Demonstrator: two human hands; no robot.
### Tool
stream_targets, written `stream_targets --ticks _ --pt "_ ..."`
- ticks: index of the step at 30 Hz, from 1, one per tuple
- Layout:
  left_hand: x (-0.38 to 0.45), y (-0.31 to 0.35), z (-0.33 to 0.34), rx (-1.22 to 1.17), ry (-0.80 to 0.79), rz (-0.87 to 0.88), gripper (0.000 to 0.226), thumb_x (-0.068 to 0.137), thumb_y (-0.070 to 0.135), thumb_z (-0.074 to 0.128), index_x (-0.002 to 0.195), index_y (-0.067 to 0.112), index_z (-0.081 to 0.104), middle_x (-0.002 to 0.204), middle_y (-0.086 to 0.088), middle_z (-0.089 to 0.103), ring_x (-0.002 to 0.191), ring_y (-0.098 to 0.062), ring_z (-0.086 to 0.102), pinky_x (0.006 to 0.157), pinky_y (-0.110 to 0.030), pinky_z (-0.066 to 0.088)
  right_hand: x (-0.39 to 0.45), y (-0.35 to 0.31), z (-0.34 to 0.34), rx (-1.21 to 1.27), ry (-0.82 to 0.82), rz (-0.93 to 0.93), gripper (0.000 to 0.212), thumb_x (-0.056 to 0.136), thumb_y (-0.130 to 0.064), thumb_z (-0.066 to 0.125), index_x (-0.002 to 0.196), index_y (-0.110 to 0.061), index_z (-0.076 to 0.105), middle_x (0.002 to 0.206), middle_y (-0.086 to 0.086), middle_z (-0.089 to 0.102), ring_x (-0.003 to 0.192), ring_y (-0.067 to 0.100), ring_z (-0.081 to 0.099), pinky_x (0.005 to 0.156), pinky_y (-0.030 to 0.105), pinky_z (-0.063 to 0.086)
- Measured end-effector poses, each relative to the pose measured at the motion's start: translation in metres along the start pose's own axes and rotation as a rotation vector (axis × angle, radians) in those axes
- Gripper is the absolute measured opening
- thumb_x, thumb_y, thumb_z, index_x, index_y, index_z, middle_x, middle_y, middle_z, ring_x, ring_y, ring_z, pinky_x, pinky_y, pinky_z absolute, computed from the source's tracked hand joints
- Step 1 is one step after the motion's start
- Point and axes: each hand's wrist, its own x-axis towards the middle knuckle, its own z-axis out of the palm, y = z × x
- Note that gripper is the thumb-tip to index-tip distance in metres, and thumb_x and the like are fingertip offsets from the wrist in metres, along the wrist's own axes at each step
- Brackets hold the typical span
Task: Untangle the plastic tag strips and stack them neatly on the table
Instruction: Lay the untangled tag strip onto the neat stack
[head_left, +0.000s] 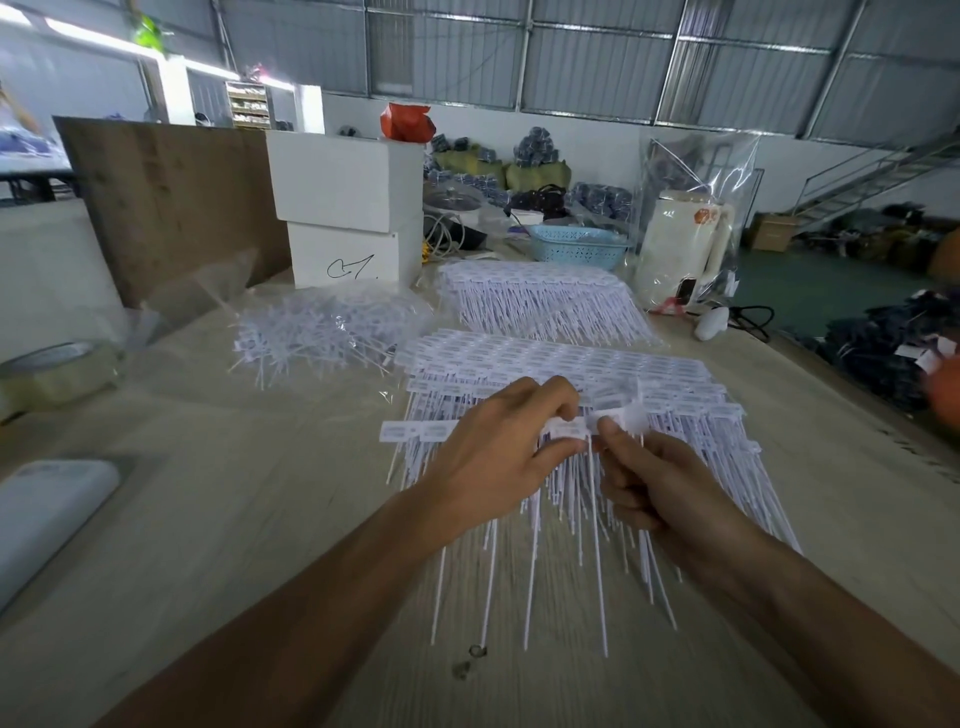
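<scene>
Tag strip (566, 428), white, is pinched at its flat heads by both hands above the near stack (561, 364) at table (249, 519) centre. Left hand (493, 457) is curled over the strip's left part; right hand (654, 483) is curled on its right end, tails hanging toward the near edge. Second stack (540, 296) is laid farther back. Tangled strips in a clear bag (322, 327) are seen far left, beside white boxes (348, 208).

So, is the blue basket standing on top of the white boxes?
No, the blue basket stands on the table, right of the white boxes.
</scene>
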Motion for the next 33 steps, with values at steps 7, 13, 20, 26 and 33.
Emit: stream_targets --ticks 7,13,20,26,33 --pt "-0.001 0.002 0.002 -0.025 -0.011 0.059 0.022 0.092 0.037 0.062 0.102 0.024 0.046 0.095 -0.003 0.062 0.079 -0.025 0.062 0.068 -0.043 0.053 -0.001 0.000 -0.002 -0.023 -0.110 -0.015 0.025 0.087 -0.035 0.071 0.065 -0.025 0.065 0.063 0.000 0.022 0.051 0.010 0.020 0.042 0.020 0.021" --pt "0.000 0.009 0.003 0.050 0.014 0.238 0.029 0.084 0.015 0.078 0.099 0.012 0.054 0.092 -0.001 0.062 0.087 -0.007 0.050 0.066 -0.033 0.053 -0.004 -0.003 -0.005 -0.207 -0.088 -0.096 0.035 0.089 -0.038 0.068 0.061 -0.026 0.052 0.056 0.001 0.030 0.047 0.011 0.026 0.043 0.022 0.026" --pt "0.000 0.002 -0.002 0.097 -0.015 0.162 0.038 0.098 0.021 0.060 0.134 0.013 0.053 0.113 -0.006 0.067 0.106 -0.016 0.053 0.088 -0.029 0.043 0.001 -0.008 -0.009 0.003 0.067 -0.019 0.036 0.091 -0.032 0.068 0.064 -0.024 0.047 0.061 -0.002 0.021 0.049 0.013 0.017 0.040 0.022 0.021" --pt "0.000 -0.004 -0.005 0.244 0.046 0.140 0.031 0.090 0.012 0.072 0.119 0.005 0.068 0.102 -0.008 0.073 0.094 -0.028 0.065 0.081 -0.042 0.054 0.003 -0.002 -0.010 0.076 0.032 0.024 0.033 0.090 -0.034 0.070 0.062 -0.024 0.057 0.061 -0.003 0.021 0.050 0.013 0.016 0.040 0.023 0.020" --pt "-0.001 -0.009 -0.003 0.216 0.052 0.180 0.013 0.095 0.006 0.063 0.105 0.006 0.071 0.098 -0.004 0.072 0.088 -0.025 0.061 0.073 -0.043 0.051 -0.001 -0.005 -0.011 -0.303 0.032 -0.235 0.049 0.085 -0.041 0.069 0.070 -0.003 0.044 0.054 0.004 0.033 0.047 0.017 0.031 0.048 0.032 0.031"
